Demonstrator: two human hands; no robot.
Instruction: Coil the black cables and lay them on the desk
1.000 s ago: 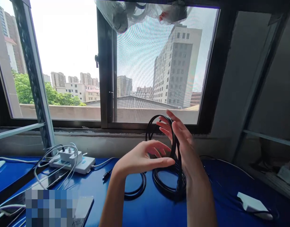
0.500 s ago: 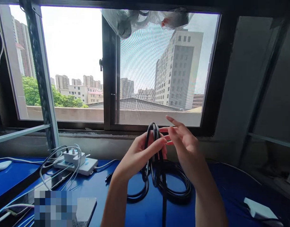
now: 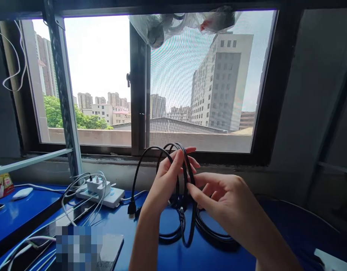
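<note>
A black cable (image 3: 194,216) hangs in loose loops over my left hand (image 3: 169,171), whose thumb presses against the strands. On the left, one end of it dangles with a flat metal-tipped plug (image 3: 132,209), which looks like an HDMI plug. My right hand (image 3: 218,192) pinches the right side of the loops between thumb and forefinger, its other fingers curled. Behind and below the hands, more coiled black cables (image 3: 215,235) lie on the blue desk (image 3: 150,252), partly hidden by my arms.
At left a white power strip (image 3: 112,197) carries plugged-in adapters and tangled white wires. A phone-like slab (image 3: 113,250) lies in front, near a blurred patch. A white mouse (image 3: 22,193) rests farther left. A metal shelf post (image 3: 66,94) stands before the window; a white box (image 3: 331,259) sits lower right.
My right hand has moved from open beside the loops to pinching the cable. The cable's plug end now hangs out to the left of my left hand. The view has shifted slightly left.
</note>
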